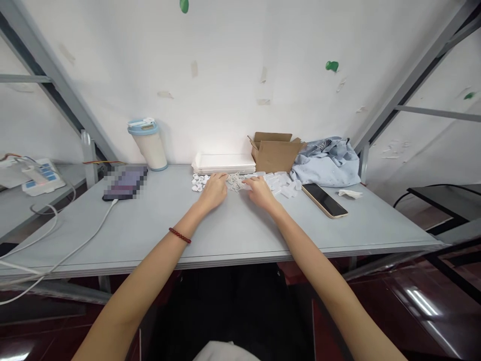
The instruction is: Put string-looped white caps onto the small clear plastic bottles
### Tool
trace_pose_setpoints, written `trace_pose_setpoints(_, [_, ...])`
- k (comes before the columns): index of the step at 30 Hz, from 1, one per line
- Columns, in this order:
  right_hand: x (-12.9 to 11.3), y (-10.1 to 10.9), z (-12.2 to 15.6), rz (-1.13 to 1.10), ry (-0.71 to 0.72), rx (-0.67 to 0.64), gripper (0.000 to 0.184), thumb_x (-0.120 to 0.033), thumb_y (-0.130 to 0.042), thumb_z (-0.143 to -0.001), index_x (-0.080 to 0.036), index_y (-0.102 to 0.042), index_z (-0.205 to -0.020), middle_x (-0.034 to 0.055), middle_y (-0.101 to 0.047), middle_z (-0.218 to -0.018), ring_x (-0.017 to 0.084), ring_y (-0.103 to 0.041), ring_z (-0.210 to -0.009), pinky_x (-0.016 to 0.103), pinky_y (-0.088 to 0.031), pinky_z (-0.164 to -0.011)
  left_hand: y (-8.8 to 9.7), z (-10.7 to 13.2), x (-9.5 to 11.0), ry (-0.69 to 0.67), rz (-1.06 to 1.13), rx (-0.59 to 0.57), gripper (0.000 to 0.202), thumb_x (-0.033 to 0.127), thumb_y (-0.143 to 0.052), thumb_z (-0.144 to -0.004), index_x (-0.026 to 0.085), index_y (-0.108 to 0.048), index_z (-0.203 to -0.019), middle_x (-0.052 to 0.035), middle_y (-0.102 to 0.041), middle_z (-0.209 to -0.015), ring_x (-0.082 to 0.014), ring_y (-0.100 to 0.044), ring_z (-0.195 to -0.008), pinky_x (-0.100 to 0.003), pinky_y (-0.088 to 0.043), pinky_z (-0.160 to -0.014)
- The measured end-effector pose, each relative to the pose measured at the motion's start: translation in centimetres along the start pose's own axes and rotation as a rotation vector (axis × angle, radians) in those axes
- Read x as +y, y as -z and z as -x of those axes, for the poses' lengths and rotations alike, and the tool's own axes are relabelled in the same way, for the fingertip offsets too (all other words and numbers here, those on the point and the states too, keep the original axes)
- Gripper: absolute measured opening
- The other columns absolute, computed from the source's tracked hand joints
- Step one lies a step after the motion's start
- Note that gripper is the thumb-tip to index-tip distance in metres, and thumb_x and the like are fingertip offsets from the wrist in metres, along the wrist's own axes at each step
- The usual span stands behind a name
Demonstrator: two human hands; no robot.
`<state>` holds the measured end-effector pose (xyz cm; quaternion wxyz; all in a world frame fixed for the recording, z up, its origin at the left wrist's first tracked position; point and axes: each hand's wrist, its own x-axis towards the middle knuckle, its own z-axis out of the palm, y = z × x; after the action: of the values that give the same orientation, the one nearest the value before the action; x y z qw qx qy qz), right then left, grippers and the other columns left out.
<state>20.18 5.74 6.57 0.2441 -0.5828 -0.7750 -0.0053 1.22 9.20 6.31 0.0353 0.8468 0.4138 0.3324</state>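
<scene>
Just ahead of both sets of fingers lies a tangle of thin white cords (236,181), and both hands meet at it: the left hand (213,192) rests palm down with its fingers (221,178) bent forward onto the near left edge of the tangle, while the right hand (260,193) comes in from the other side, its fingers (251,186) drawn together at the cords' right edge. Whether either hand has actually pinched a cord or a piece is too small to tell from here. To the left of the left fingers sits a cluster of small white round caps (198,182). To the right of the right fingers lies a scatter of translucent plastic pieces (280,181), and just beyond the fingertips is a stack of white trays (224,163). Working this pile well would seem to call for teasing out one cord at a time with the fingertips while the other hand pins the rest against the desk (233,230), since a quick pull would likely drag the whole knot and sweep caps away. Farther right of the right fingers are a cardboard box (275,153), a blue cloth (326,160) and a phone (325,199) lying face up. Well to the left of the left fingers stands a tumbler (148,143). A red bead bracelet (179,235) circles the left wrist.
</scene>
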Motion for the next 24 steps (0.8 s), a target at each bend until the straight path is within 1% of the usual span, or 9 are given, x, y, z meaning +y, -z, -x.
trace_pose_setpoints(2, [-0.3,0.2,-0.1,-0.139,-0.001,0.124,0.042,-0.003,-0.05,-0.075,-0.015,-0.065,-0.113,0.0138,-0.064,-0.11,0.026,-0.054,-0.099,0.039,-0.043,-0.088,0.3,0.0,-0.3,0.062,0.054,0.056,0.041,0.008,-0.04,-0.08,0.014,-0.065,-0.112,-0.0113,-0.064,-0.12,-0.0259,-0.055,-0.114,-0.043,-0.042,-0.101])
trace_pose_setpoints(5, [-0.7,0.7,-0.2,-0.473,-0.089,0.265,0.029,-0.015,-0.054,-0.078,-0.016,-0.063,-0.106,0.0113,-0.062,-0.111,0.019,-0.058,-0.085,0.034,-0.047,-0.08,0.9,0.2,-0.2,0.166,0.175,0.097,0.031,0.014,-0.045,-0.081,0.016,-0.071,-0.097,-0.0078,-0.07,-0.107,-0.0226,-0.063,-0.097,-0.037,-0.049,-0.091])
trace_pose_setpoints(8, [-1.1,1.3,-0.2,-0.803,-0.213,0.251,0.024,-0.027,-0.062,-0.074,-0.016,-0.06,-0.095,0.007,-0.066,-0.096,0.015,-0.059,-0.071,0.031,-0.048,-0.071,1.4,0.4,0.4,0.239,0.296,0.122,0.021,0.016,-0.052,-0.079,0.016,-0.072,-0.085,-0.0062,-0.074,-0.092,-0.0205,-0.066,-0.082,-0.035,-0.052,-0.083])
trace_pose_setpoints(11, [-1.5,1.5,0.0,-1.01,-0.281,0.173,0.029,-0.032,-0.069,-0.065,-0.017,-0.058,-0.087,0.001,-0.066,-0.075,0.014,-0.061,-0.067,0.03,-0.047,-0.07,1.6,0.5,1.0,0.268,0.404,0.155,0.015,0.018,-0.057,-0.077,0.016,-0.071,-0.08,-0.0062,-0.074,-0.087,-0.0199,-0.067,-0.079,-0.035,-0.053,-0.081])
trace_pose_setpoints(13, [-1.8,1.5,0.1,-1.091,-0.29,0.128,0.03,-0.032,-0.071,-0.062,-0.018,-0.058,-0.085,-0.0005,-0.066,-0.069,0.015,-0.063,-0.068,0.03,-0.047,-0.071,1.7,0.6,1.4,0.281,0.475,0.176,0.011,0.02,-0.06,-0.075,0.016,-0.069,-0.077,-0.0055,-0.073,-0.084,-0.0196,-0.067,-0.078,-0.035,-0.054,-0.08])
trace_pose_setpoints(15, [-2.1,1.5,0.2,-1.135,-0.288,0.102,0.03,-0.031,-0.072,-0.06,-0.018,-0.058,-0.084,-0.0004,-0.068,-0.069,0.016,-0.065,-0.07,0.03,-0.048,-0.073,1.7,0.5,1.5,0.298,0.539,0.197,0.008,0.021,-0.062,-0.074,0.016,-0.067,-0.077,-0.0049,-0.073,-0.082,-0.0193,-0.067,-0.078,-0.036,-0.054,-0.08])
trace_pose_setpoints(17, [-2.3,1.3,0.2,-1.151,-0.295,0.093,0.03,-0.03,-0.073,-0.06,-0.018,-0.058,-0.084,-0.0002,-0.068,-0.069,0.016,-0.066,-0.071,0.031,-0.049,-0.074,1.6,0.5,1.5,0.321,0.6,0.213,0.01,0.021,-0.065,-0.071,0.015,-0.067,-0.08,-0.0056,-0.072,-0.083,-0.0191,-0.068,-0.079,-0.036,-0.055,-0.081])
trace_pose_setpoints(21, [-2.5,1.1,0.2,-1.147,-0.29,0.078,0.029,-0.032,-0.073,-0.061,-0.018,-0.057,-0.082,-0.0002,-0.068,-0.07,0.015,-0.066,-0.071,0.031,-0.05,-0.075,1.3,0.4,1.4,0.357,0.691,0.196,0.023,0.02,-0.067,-0.069,0.013,-0.069,-0.091,-0.0084,-0.074,-0.089,-0.0213,-0.069,-0.085,-0.04,-0.054,-0.087])
trace_pose_setpoints(24, [-2.5,1.0,0.3,-1.127,-0.255,0.053,0.03,-0.036,-0.073,-0.062,-0.018,-0.056,-0.08,0.0007,-0.067,-0.076,0.015,-0.067,-0.073,0.03,-0.051,-0.072,1.3,0.4,1.5,0.355,0.707,0.175,0.019,0.022,-0.067,-0.07,0.014,-0.072,-0.087,-0.0086,-0.074,-0.092,-0.0235,-0.069,-0.087,-0.042,-0.054,-0.089])
